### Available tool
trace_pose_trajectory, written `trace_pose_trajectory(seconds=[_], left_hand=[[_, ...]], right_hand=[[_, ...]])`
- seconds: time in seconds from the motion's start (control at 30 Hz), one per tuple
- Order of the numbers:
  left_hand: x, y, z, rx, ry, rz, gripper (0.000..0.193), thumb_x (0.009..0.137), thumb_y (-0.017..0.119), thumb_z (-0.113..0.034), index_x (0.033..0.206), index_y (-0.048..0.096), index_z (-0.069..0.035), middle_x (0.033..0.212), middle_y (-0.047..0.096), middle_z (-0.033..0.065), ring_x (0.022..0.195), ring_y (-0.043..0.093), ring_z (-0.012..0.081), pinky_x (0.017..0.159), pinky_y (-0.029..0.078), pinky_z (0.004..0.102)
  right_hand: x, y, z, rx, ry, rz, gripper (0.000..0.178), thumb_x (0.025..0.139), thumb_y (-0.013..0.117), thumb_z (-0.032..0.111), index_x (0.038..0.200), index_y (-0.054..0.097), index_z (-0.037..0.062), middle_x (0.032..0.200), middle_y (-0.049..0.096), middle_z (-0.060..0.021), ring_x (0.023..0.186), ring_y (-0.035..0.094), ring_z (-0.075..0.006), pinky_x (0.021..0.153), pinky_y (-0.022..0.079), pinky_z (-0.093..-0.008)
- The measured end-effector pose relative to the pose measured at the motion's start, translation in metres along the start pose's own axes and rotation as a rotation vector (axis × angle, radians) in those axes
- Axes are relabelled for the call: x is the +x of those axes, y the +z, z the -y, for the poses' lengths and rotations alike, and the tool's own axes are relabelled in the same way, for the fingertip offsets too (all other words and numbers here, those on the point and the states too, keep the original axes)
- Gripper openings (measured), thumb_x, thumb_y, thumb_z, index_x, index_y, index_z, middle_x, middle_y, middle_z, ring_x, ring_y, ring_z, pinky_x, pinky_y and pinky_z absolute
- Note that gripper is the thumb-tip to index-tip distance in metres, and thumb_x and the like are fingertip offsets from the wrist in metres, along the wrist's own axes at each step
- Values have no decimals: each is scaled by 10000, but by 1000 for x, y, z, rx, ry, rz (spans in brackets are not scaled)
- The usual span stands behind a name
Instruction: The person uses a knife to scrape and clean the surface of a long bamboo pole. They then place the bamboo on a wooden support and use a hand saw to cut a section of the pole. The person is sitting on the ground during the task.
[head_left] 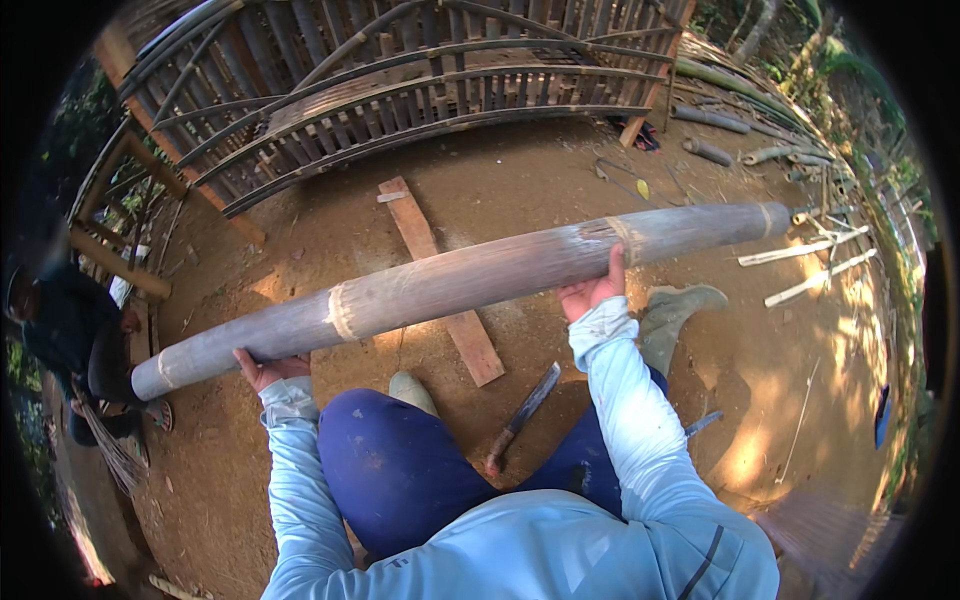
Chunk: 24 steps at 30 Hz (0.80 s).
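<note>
A long, thick grey-brown bamboo pole (470,278) with pale rings at its joints lies across both my hands, its right end higher in the picture. Under its left part, my left hand (268,370) supports it, the thumb showing on the near side. My right hand (595,290) grips it from below near the right-hand joint, with a finger or thumb up against its side. The remaining fingers of both hands are hidden behind the pole. Beneath it, a flat reddish wooden plank (465,335) lies on the dirt. A machete (523,418) rests on the ground between my legs.
A slatted bamboo structure (430,85) stands ahead. At the left, a person (75,330) sits near a bundle of thin sticks (108,450). Cut bamboo pieces (710,120) lie at the far right, with pale split strips (815,265) closer. A blue object (882,415) is at the right edge.
</note>
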<state>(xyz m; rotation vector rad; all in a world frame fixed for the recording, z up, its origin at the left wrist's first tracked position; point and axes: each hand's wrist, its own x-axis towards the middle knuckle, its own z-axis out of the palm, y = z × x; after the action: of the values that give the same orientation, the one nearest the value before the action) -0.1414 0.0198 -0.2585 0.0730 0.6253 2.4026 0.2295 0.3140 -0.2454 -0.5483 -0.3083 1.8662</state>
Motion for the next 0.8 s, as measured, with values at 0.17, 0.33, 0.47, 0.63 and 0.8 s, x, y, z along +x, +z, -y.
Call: trace_pose_trajectory(seconds=[0.17,0.33,0.47,0.63,0.8], left_hand=[[-16,20,-6,14,-80,111,701,793,658,-583,1321,468,-163,1351,521,84,1233,508,313,987,427,595],[-41,20,10,-40,-7,-60,653,789,683,-523,1288,485,-152,1250,578,87,1153,554,303,987,437,546],[-60,24,-4,33,-64,-88,683,773,707,-514,1292,481,-131,1239,586,91,1158,547,310,1004,422,519],[-55,69,-11,32,-150,-90,709,755,722,-537,1274,491,-113,1214,596,101,1142,554,313,990,422,524],[-61,127,-6,-337,123,-2,583,758,756,-495,1139,574,-93,1071,637,93,981,600,295,931,476,467]], right_hand=[[-41,22,22,38,-77,-5,679,728,787,491,1248,524,143,1197,595,-45,1105,556,-256,953,452,-463],[-74,-14,20,17,-99,-204,594,765,751,472,1211,561,128,1186,612,-80,1094,574,-285,957,476,-490],[-94,-21,22,2,-133,-297,628,765,747,489,1234,556,117,1217,607,-89,1104,577,-297,951,480,-489],[-107,9,49,4,-223,-190,734,759,730,553,1292,514,97,1284,569,-109,1145,563,-306,942,478,-497],[-126,37,68,12,-314,-135,785,774,681,611,1337,480,103,1299,557,-126,1162,555,-310,943,477,-499]])
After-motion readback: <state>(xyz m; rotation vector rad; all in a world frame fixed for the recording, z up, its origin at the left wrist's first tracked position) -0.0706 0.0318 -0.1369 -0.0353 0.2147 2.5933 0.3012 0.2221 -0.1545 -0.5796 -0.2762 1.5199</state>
